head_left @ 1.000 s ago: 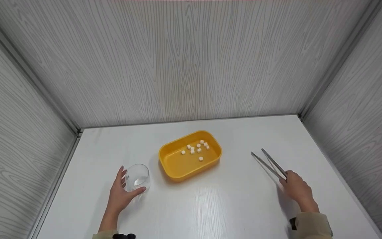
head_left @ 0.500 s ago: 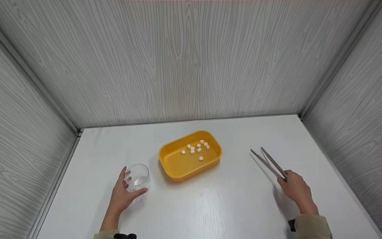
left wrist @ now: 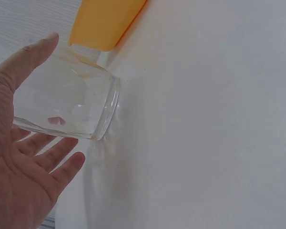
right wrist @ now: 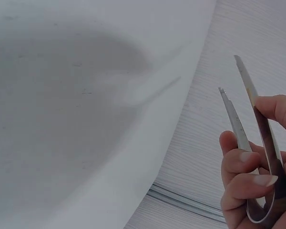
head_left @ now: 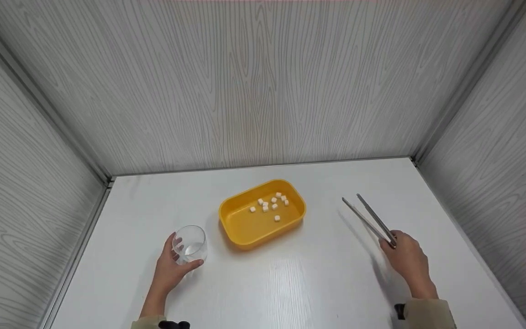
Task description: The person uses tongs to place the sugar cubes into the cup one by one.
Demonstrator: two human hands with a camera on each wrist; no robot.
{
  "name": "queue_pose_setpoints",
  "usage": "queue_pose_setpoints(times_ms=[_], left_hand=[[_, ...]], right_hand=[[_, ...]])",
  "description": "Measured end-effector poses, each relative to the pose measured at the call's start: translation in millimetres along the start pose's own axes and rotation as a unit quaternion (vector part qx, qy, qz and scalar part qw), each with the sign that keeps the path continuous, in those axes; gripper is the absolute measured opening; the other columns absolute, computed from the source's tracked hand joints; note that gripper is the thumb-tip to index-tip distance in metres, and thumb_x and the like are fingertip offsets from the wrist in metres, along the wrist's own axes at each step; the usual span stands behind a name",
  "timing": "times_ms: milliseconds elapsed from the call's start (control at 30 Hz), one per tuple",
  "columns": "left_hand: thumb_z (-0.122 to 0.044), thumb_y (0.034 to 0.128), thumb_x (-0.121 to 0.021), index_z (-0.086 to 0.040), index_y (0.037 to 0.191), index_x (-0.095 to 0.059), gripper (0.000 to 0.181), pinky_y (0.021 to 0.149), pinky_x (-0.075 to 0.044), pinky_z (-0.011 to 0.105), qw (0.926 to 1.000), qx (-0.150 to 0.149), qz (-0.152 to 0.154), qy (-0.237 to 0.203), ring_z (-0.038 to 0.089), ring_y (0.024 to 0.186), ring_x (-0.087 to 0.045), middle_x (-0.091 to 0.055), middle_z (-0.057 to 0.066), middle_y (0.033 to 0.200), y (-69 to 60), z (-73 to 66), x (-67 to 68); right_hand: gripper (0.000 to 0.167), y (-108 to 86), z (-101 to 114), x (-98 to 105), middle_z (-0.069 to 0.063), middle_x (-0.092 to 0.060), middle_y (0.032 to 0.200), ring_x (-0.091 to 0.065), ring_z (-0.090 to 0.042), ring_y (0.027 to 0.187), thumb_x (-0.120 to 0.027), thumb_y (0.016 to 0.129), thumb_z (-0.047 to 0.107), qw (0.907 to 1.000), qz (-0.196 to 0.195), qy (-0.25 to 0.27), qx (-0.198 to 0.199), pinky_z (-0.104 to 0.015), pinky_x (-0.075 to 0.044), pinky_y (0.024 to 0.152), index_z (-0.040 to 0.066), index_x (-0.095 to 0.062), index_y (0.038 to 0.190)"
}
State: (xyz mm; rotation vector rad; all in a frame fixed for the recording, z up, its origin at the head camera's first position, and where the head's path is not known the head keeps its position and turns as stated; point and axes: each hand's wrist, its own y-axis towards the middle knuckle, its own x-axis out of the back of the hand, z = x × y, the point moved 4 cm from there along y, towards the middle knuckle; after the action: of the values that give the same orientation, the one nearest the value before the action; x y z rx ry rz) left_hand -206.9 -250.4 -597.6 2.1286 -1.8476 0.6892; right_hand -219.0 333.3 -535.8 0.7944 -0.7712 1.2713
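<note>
Right fingers (right wrist: 239, 189) — curled round tweezers (right wrist: 265, 136)

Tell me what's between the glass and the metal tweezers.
In the head view, the yellow tray with small white cubes in it lies between the glass and the metal tweezers, mostly farther back; bare white tabletop separates it from each.

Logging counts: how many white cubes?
10 cubes in the yellow tray: one leftmost, three next, two mid, three rightmost, one frontmost; overlap might hide more.
</note>
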Motion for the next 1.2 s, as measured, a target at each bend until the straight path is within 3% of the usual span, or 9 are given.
queue_pose_setpoints(times_ms=[400, 800, 1200], left_hand=[[-0.026, 0.0722, -0.088, -0.003, 0.151, -0.023, 0.105, 0.115, -0.028, 0.052, 0.9993, -0.016, -0.002, -0.034, 0.042, 0.141, -0.028, -0.036, 0.022, 0.151, 4.6, 1.4, -7.2], [-0.036, 0.0679, -0.09, -0.002, 0.143, -0.035, 0.099, 0.114, -0.03, 0.052, 0.998, -0.031, -0.043, -0.034, 0.037, 0.137, -0.036, -0.045, 0.019, 0.144, 6.9, -2.2, -11.5], [-0.026, 0.0669, -0.092, -0.003, 0.141, -0.038, 0.094, 0.112, -0.035, 0.049, 0.9976, -0.049, -0.021, -0.044, 0.036, 0.134, -0.042, -0.048, 0.017, 0.142, -3.5, -12.8, -25.9]], right_hand=[[0.04, -5.2, 10, 3, -0.008, -0.064, 0.081, -0.057, -0.019, 0.065, -0.067, 0.094, 0.023, 0.9996, -0.015, 0.009, 0.021, -0.036, -0.049, 0.051, -0.01, -0.061, 0.115], [0.038, -7.1, 19, 3, -0.007, -0.062, 0.08, -0.056, -0.02, 0.066, -0.068, 0.093, 0.024, 0.9995, -0.017, 0.013, 0.022, -0.037, -0.049, 0.052, -0.008, -0.063, 0.113], [0.043, -7.6, 36, 1, -0.004, -0.062, 0.08, -0.056, -0.018, 0.068, -0.071, 0.091, 0.032, 0.9991, -0.009, 0.009, 0.041, -0.036, -0.048, 0.051, -0.005, -0.064, 0.112]])
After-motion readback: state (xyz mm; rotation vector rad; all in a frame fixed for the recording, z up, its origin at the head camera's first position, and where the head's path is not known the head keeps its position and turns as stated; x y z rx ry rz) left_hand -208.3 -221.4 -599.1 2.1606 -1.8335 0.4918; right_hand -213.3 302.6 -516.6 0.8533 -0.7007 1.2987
